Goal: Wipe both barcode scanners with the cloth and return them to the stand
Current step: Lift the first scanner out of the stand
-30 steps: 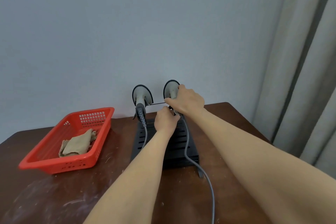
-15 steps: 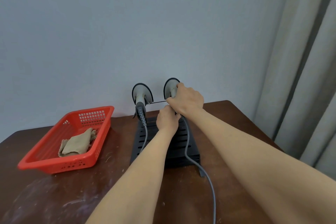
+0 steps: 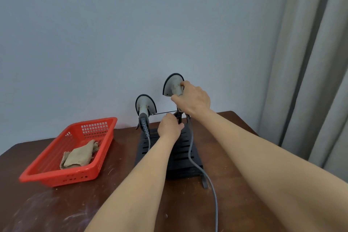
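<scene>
Right hand (image 3: 192, 100) clamped on neck of grey black-rimmed barcode scanner (image 3: 173, 85), raised above black slotted stand (image 3: 180, 156), left hand (image 3: 169, 127) closed on stand's clip, likely steadying it; second scanner (image 3: 145, 106) just left, beige cloth (image 3: 80, 155) in red basket (image 3: 56, 175) far left.

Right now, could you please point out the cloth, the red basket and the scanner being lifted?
cloth (image 3: 80, 155), head view, middle of the folded fabric.
red basket (image 3: 58, 177), head view, near front wall.
lifted scanner (image 3: 173, 84), head view, grey head above the right hand.
</scene>
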A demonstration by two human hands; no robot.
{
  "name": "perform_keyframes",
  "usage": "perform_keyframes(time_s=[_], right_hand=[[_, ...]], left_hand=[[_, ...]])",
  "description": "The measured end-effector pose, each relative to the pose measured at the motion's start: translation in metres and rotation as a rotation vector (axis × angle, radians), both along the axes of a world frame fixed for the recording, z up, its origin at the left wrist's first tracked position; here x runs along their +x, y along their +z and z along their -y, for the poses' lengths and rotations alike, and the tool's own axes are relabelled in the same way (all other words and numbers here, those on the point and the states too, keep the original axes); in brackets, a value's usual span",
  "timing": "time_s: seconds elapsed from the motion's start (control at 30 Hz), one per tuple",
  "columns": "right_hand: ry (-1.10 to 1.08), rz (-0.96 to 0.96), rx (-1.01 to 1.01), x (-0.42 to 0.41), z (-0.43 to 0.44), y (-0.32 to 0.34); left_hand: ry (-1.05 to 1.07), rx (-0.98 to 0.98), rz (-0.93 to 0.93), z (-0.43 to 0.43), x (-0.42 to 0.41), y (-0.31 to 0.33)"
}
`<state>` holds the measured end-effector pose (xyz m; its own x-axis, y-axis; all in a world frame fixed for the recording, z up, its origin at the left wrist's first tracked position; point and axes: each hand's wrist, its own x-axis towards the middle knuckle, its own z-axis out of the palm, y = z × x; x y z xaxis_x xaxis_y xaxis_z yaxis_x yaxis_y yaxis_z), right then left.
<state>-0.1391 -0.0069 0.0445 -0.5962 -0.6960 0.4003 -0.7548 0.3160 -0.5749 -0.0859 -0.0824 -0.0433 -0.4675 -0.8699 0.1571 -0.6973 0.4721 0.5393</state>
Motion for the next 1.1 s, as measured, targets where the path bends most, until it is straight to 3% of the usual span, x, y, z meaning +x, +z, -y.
perform_keyframes(time_s=[0.2, 0.33, 0.5, 0.57, 0.9, 1.1], right_hand=[[0.027, 0.115, -0.099, -0.001, -0.014, 0.004], [0.055, 0.18, -0.141, 0.002, -0.024, 0.005], [0.128, 0.222, -0.171, 0.015, -0.04, 0.005], [0.166, 0.242, -0.179, 0.023, -0.047, 0.002], [0.378, 0.33, -0.232, 0.055, -0.071, -0.021], [0.496, 0.346, -0.187, 0.061, -0.078, -0.026]], left_hand=[[-0.048, 0.033, 0.036, -0.006, 0.014, 0.027], [-0.046, -0.012, -0.098, -0.009, 0.032, 0.057], [-0.047, 0.356, -0.59, -0.02, 0.06, 0.078], [-0.05, 0.471, -0.708, -0.027, 0.071, 0.08], [-0.134, 0.803, -0.987, -0.058, 0.114, 0.071], [-0.093, 0.945, -1.041, -0.066, 0.129, 0.065]])
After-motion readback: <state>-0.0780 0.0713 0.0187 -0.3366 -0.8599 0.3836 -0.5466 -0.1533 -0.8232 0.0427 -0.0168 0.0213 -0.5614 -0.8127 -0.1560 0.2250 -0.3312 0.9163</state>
